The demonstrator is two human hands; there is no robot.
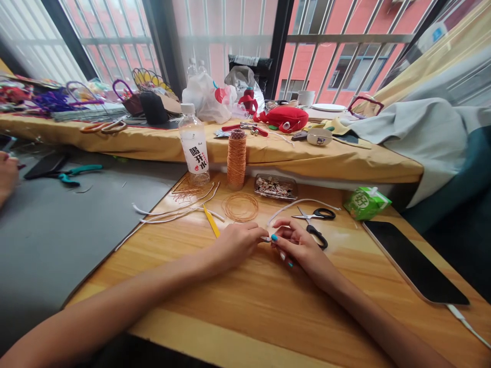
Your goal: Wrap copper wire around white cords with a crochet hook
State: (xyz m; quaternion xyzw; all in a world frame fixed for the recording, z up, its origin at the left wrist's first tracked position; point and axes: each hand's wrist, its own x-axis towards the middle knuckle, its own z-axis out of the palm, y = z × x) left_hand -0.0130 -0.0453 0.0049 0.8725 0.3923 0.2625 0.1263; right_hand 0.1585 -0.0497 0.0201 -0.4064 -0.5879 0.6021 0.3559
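Observation:
Close over the wooden table, my left hand (240, 244) is closed in a pinch on a small whitish piece (265, 238); its exact kind is too small to make out. Facing it, my right hand (301, 245) has thumb and index finger pressed together at the piece's other end, and a thin strand shows by its fingers. Just behind the right fingers a white cord (291, 204) arcs to the right; whether it joins the held piece is hidden. Black-handled scissors (315, 214) lie beyond the right hand. A yellow pencil-like stick (210, 221) lies beyond the left hand.
Behind stand a bottle (195, 148), a spool of orange thread (237, 161) and a tray of small pieces (275, 187). Loose white cords (172, 213) and a coil of thin orange strand (240, 207) lie left. A phone (414, 260) and green carton (366, 203) sit right. Another person's hand (6, 176) shows far left.

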